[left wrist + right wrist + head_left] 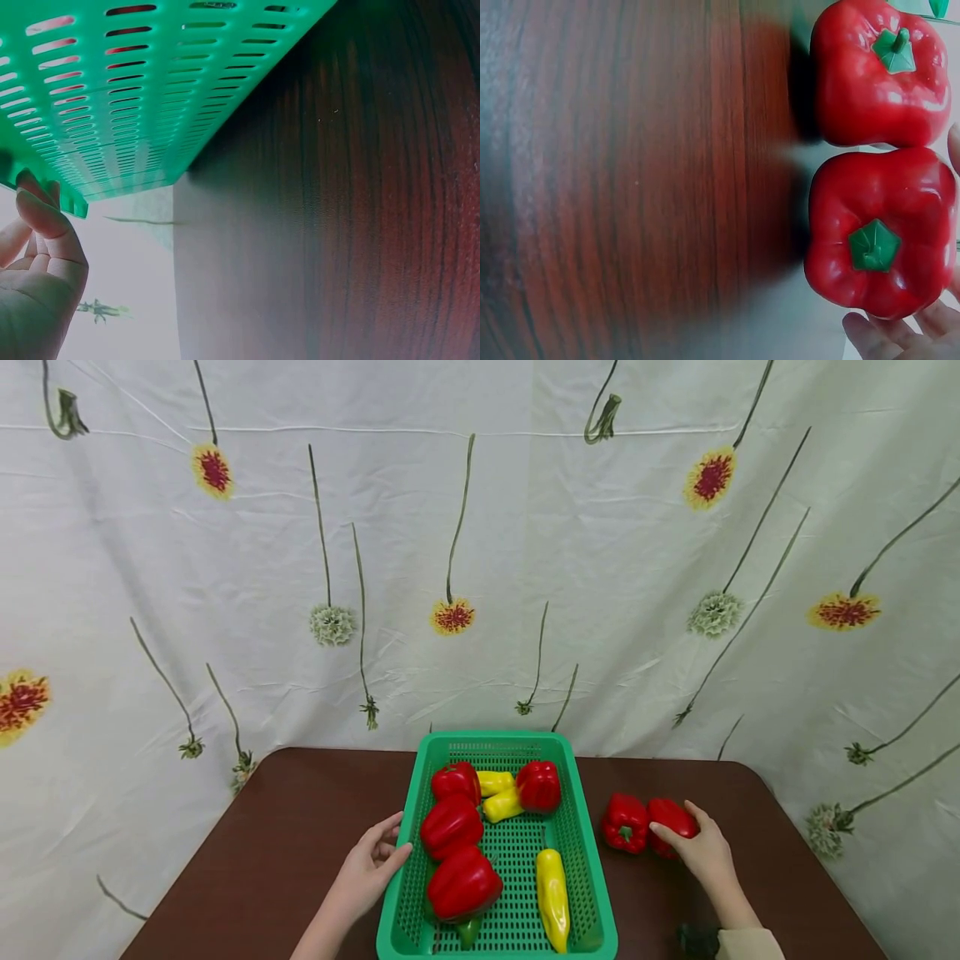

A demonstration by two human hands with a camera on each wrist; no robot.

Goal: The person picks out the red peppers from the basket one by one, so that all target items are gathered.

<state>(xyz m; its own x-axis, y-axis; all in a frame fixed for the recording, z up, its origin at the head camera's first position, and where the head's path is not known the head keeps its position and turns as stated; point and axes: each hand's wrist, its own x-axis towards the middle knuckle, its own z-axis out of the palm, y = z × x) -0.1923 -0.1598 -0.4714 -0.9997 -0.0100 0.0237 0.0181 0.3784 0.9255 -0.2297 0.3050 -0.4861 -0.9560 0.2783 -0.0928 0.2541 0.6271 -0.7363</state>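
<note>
My right hand (705,852) grips a red bell pepper (670,827) on the table, thumb on its near left side and fingers over its far right. A second red bell pepper (625,823) sits right beside it to the left. In the right wrist view, the gripped bell pepper (881,232) shows its green stem, with fingertips (874,337) at its lower edge. At the left rim of a green plastic basket (401,860), my left hand (367,868) rests with loosely bent fingers, thumb over the rim. The left wrist view shows those fingertips (37,210) by the basket's edge.
Inside the basket lie several red bell peppers (452,827), a long yellow pepper (553,897) and yellow pieces (502,804) near the far end. The dark wooden table (247,852) extends on both sides. Behind it hangs a flower-printed cloth (480,527).
</note>
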